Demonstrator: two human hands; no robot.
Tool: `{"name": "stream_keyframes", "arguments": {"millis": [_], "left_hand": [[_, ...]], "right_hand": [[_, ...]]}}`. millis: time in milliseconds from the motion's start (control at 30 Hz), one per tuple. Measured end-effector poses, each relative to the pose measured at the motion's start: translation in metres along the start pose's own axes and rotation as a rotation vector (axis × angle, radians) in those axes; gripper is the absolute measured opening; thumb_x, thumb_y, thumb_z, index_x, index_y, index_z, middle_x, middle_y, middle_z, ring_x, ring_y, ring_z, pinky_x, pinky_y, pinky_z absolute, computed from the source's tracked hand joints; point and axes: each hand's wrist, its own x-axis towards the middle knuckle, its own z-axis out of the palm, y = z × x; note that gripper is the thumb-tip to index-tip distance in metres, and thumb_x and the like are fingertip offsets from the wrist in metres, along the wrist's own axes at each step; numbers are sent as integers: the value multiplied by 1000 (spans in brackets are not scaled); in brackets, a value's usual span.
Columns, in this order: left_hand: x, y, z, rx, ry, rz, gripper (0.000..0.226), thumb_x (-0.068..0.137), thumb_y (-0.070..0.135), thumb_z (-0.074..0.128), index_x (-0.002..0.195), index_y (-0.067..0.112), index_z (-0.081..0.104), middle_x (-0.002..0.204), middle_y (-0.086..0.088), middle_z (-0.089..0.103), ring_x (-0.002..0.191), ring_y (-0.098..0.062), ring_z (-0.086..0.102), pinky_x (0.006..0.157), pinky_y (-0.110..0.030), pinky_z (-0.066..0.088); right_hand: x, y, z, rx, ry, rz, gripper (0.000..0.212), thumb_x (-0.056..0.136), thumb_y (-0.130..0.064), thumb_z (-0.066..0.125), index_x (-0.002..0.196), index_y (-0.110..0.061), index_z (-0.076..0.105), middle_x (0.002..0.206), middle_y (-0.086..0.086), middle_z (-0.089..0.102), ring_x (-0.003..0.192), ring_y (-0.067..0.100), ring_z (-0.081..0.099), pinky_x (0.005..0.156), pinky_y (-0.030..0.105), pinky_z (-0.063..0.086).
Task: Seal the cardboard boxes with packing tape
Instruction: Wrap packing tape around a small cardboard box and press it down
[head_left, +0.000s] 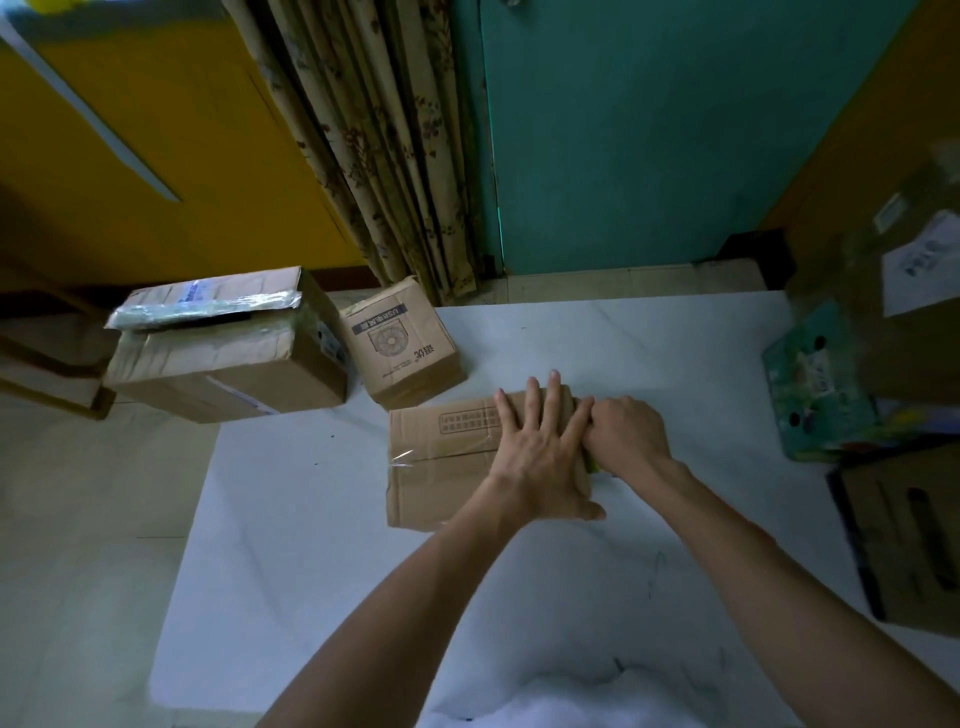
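A flat brown cardboard box (441, 467) lies on the white sheet (322, 519) in the middle of the floor. Clear packing tape (402, 460) runs along its centre seam and sticks out at the left end. My left hand (540, 447) presses flat on the right part of the box top, fingers spread. My right hand (626, 434) sits at the box's right end, fingers curled round something yellow-green (592, 464) that is mostly hidden; what it is I cannot tell.
A large taped box (228, 358) and a small box with a fan print (400, 348) stand at the back left. More boxes (904, 535) and a green carton (821, 384) crowd the right side. A curtain (374, 156) and teal door (649, 130) are behind.
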Motion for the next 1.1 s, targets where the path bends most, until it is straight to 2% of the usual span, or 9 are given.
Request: {"name": "stream_keyframes", "arguments": {"millis": [167,233,333,500,600,833,900,1000,1100], "left_hand": [[2,-2,-19,-21,-16,25,127,61,63,80,158,29,6,152,-22,15,142,-47,14,110,-81,7],[-3,-12,-28,-71,-6,52,129,59,65,82,159,29,7,149,-20,20,140,-44,18,111,-80,11],[-20,-28,-43,-146,100,97,131,59,76,77,160,27,9,149,-17,22,140,-39,20,113,-74,16],[-59,-53,-49,-434,354,74,116,64,75,76,158,35,21,162,-8,7,149,-30,11,121,-57,21],[-77,-66,-32,-566,400,38,114,62,77,70,157,37,22,167,-5,-4,153,-26,7,117,-43,25],[-96,-97,-16,-639,423,66,108,63,72,75,152,34,28,166,-9,1,153,-31,13,118,-47,35],[-106,-108,-10,-664,432,80,106,64,71,76,151,36,26,165,-7,2,151,-28,15,119,-36,31],[-119,-122,-3,-679,433,91,106,63,70,78,149,41,23,163,-4,2,147,-14,13,114,-10,22],[-121,-128,-4,-672,395,88,109,62,68,81,149,43,20,163,-2,1,147,-16,14,112,-8,22]], "right_hand": [[1,13,-5,172,3,-23,47,101,-38,47,69,-10,69,68,10,66,65,28,61,57,31,38],[-3,22,-12,331,-17,-74,53,98,-40,55,50,-17,51,48,1,49,49,18,48,52,30,34],[-11,24,-37,675,137,-108,61,96,-35,63,45,-20,33,42,-7,28,42,11,28,48,28,26],[-30,-10,-105,958,236,-306,53,93,-25,62,47,-22,36,44,-9,27,41,6,27,45,21,25],[-28,-37,-110,926,163,-394,51,92,-27,63,46,-18,43,43,-6,30,41,8,30,45,24,27],[-17,-56,-112,489,132,-487,63,92,-37,66,42,-13,36,38,-4,25,38,13,24,43,22,22],[-15,-43,-110,275,185,-435,64,91,-40,64,45,-8,35,39,1,23,40,16,21,44,26,22],[-10,-19,-97,279,176,-358,65,93,-35,63,42,-11,31,36,-2,22,37,14,21,47,24,25],[-6,-13,-90,324,166,-360,65,96,-31,60,40,-14,32,34,-4,25,34,13,25,48,22,25]]}}
